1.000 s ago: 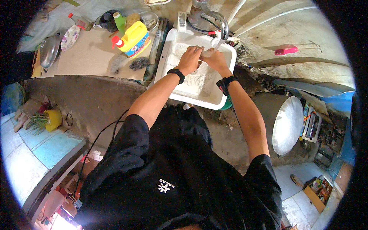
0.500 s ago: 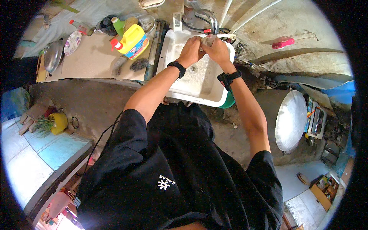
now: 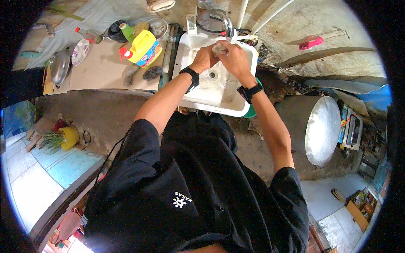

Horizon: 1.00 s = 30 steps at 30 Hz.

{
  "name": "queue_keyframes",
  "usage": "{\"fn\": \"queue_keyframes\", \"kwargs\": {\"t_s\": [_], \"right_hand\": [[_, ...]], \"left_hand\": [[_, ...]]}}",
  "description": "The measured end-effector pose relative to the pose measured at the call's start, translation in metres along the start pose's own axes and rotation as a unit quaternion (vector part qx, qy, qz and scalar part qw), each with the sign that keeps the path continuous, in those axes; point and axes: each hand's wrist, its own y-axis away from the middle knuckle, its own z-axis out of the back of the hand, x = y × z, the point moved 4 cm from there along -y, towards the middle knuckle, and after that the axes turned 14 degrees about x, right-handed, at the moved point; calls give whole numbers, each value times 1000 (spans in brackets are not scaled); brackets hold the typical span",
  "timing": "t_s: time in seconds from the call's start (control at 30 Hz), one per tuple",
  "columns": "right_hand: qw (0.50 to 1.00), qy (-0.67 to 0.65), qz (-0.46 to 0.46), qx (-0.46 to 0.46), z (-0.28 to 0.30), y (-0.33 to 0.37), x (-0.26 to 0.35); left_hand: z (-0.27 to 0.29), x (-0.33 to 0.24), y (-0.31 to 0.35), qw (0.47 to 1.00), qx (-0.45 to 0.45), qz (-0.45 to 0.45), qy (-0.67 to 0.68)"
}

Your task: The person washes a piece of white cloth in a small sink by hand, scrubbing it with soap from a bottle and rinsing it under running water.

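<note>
Over the white sink (image 3: 217, 99), both hands close round a small clear glass (image 3: 220, 49). My left hand (image 3: 205, 58) grips it from the left, its fingertips partly hidden. From the right, my right hand (image 3: 235, 60) has its fingers bent over the glass near its rim. The glass is just below and left of the chrome faucet (image 3: 228, 28). Below the hands, the drain hole (image 3: 212, 75) shows in the basin. Whether water is running I cannot make out.
Left of the sink, a board-topped counter (image 3: 99, 69) bears a yellow jug (image 3: 145, 47), a dark scouring pad (image 3: 152, 73), a patterned plate (image 3: 80, 52), a metal bowl (image 3: 61, 66) and a red-capped bottle (image 3: 89, 35). A large round metal lid (image 3: 322, 130) stands at right.
The glass has shifted slightly left and down, out from under the faucet's mouth. My right hand's fingers have moved over its top, and my left hand has dropped a little.
</note>
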Motion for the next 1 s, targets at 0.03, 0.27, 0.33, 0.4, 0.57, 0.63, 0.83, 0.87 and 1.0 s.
{"fn": "queue_keyframes", "kwargs": {"t_s": [0.03, 0.27, 0.33, 0.4, 0.57, 0.63, 0.83, 0.87, 1.0], "right_hand": [[999, -46, -18, -6, -1, 2, -6], [980, -144, -138, -6, 6, 14, -5], [977, -145, -152, -25, 5, 18, -15], [976, -151, -154, -44, -2, 20, -15], [986, -133, -102, -17, -19, 25, -13], [985, -144, -89, -31, -33, 28, -8], [964, -220, -138, -56, -56, 50, -15], [951, -262, -157, -54, -62, 51, -16], [947, -237, -182, -116, -79, 52, -28]], "left_hand": [[1, -2, -1, 1000, 0, -2, -6], [16, -3, 0, 986, 114, -64, -105], [33, -6, 9, 979, 136, -90, -121], [54, 4, 32, 965, 166, -117, -167], [113, -19, 118, 940, 237, -84, -230], [134, -23, 170, 942, 248, -60, -216], [162, -27, 242, 955, 209, 10, -213], [162, -15, 246, 964, 200, 43, -170], [123, 19, 202, 970, 195, -43, -139]]}}
